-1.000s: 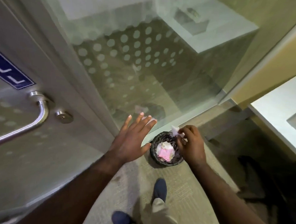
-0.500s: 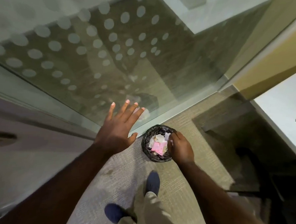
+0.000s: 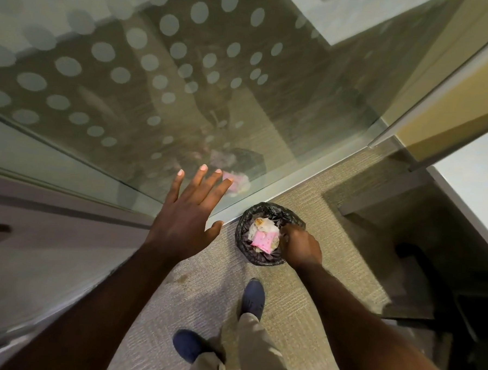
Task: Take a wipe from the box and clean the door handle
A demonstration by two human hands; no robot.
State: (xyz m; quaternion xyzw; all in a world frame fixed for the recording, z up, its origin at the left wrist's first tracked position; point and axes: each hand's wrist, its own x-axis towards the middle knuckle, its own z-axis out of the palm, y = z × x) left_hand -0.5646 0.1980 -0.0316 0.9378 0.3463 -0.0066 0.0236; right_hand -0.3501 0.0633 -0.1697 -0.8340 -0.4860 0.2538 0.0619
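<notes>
Looking down at a small bin (image 3: 268, 234) w/ black liner on the carpet (image 3: 302, 289), set right against the bottom rail of the glass wall (image 3: 242, 80). Bin holds crumpled paper and a pink wrapper (image 3: 262, 240). Right hand (image 3: 300, 247) is over the bin's right rim, knuckles up, fingers curled down into the opening; can't tell if they're gripping anything, tips hidden. No wipe can be made out in that hand, and the door handle is out of frame.

Left hand (image 3: 186, 210) is spread wide, fingers apart, palm toward the glass near its lower edge, holding nothing; can't tell if it touches the pane. Grey door (image 3: 50, 248) runs along the left side, its edge meeting the glass frame just behind the left wrist.

Two blue shoes (image 3: 252, 298) stand on the carpet below the bin, one just near it. White counter (image 3: 474, 191) edge cuts in at right, w/ dark shadowed space under it. Free carpet lies btwn bin, shoes and counter; bin's far side is boxed in by the glass rail
</notes>
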